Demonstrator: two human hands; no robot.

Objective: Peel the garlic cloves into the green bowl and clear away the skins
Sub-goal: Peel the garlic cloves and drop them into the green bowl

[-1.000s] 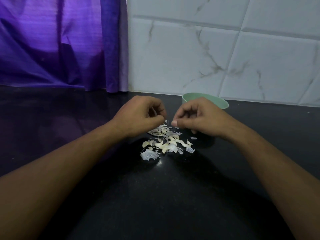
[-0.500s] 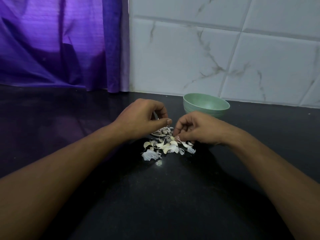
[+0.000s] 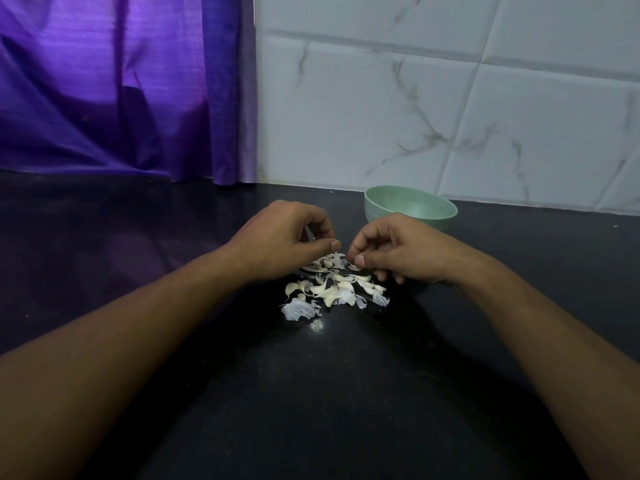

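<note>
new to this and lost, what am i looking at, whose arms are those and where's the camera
No machine here: these are a person's two bare arms. The camera sits on their head, looking forward and down, so the left hand and right hand reach in from below. On the dark counter lies a pile of garlic skins. Behind the right hand stands a green bowl; its contents cannot be seen. Both hands curl their fingers just over the pile, as if pinching something small, but whatever they hold is hidden. A purple curtain and tiled wall stand behind.
</note>
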